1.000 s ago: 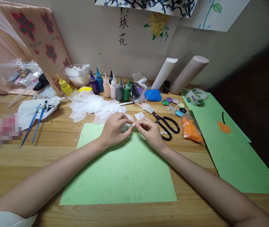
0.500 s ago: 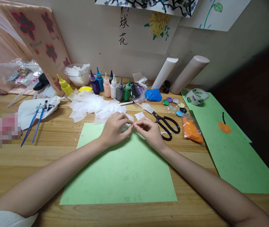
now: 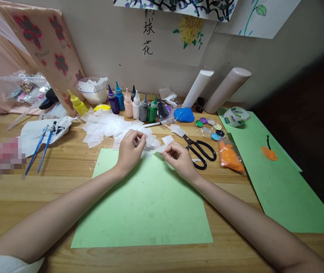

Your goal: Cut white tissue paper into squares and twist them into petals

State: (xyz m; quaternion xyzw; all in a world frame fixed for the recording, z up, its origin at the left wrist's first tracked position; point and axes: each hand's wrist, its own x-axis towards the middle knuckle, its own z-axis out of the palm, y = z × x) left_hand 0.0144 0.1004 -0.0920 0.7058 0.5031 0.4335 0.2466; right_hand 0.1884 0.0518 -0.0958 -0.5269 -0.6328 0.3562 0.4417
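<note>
My right hand (image 3: 180, 158) is closed in a pinch on a thin white paper piece (image 3: 159, 149), above the far edge of the green sheet (image 3: 147, 204). To its left, my left hand (image 3: 130, 151) is raised with curled fingers, thumb and forefinger close together; anything between them cannot be made out. Loose white paper squares (image 3: 113, 127) lie in a pile just beyond my left hand. One white square (image 3: 167, 140) rests beyond my right fingertips. Black-handled scissors (image 3: 200, 151) lie right of my right hand, their blades partly under a white paper.
Several paint bottles (image 3: 128, 104) line the wall side. A blue clay pack (image 3: 184, 114) and an orange clay bag (image 3: 230, 157) sit to the right. Two brushes (image 3: 46, 148) lie left on crumpled paper. Another green sheet (image 3: 293, 197) bears a tape roll (image 3: 236, 116).
My left hand has moved left, away from my right fingertips, and its fingers have curled upward. My right hand stays nearly in place, with more of the white paper piece showing.
</note>
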